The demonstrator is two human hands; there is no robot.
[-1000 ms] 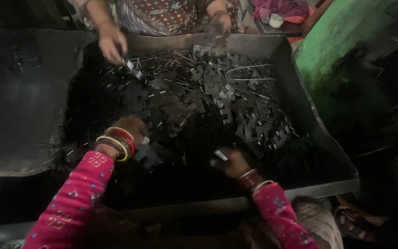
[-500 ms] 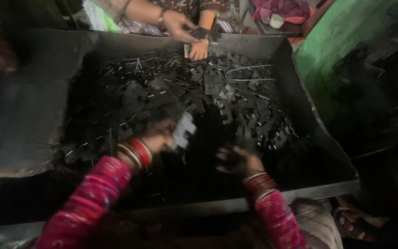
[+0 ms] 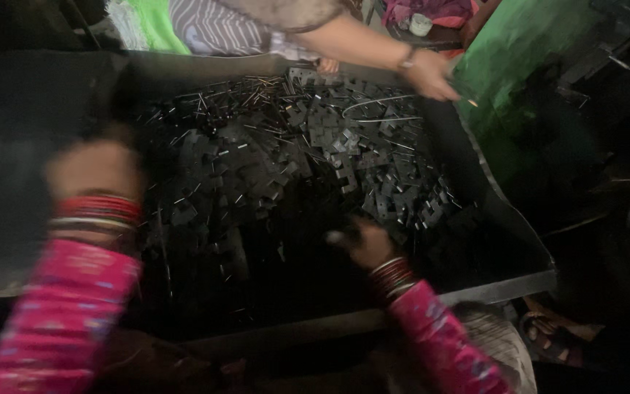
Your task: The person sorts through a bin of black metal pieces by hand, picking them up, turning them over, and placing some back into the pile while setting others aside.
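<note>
The right hand (image 3: 364,243) rests low in a big grey metal tray (image 3: 501,211), fingers curled among the heap of small black metal pieces (image 3: 308,160) filling it; whether its grip holds one I cannot tell. The left hand (image 3: 95,169), blurred, hangs over the tray's left edge, grip unclear. Another person's hand (image 3: 432,73) reaches the far rim.

Seen at the top of the frame: a co-worker's forearm (image 3: 359,40), stretched toward the upper right, with a watch or band (image 3: 405,58) at the wrist. Behind it, striped cloth (image 3: 213,25) beside bright green fabric (image 3: 144,25). At right, a green painted wall (image 3: 519,80). At lower right, a sandalled foot (image 3: 552,332) on dark floor.
</note>
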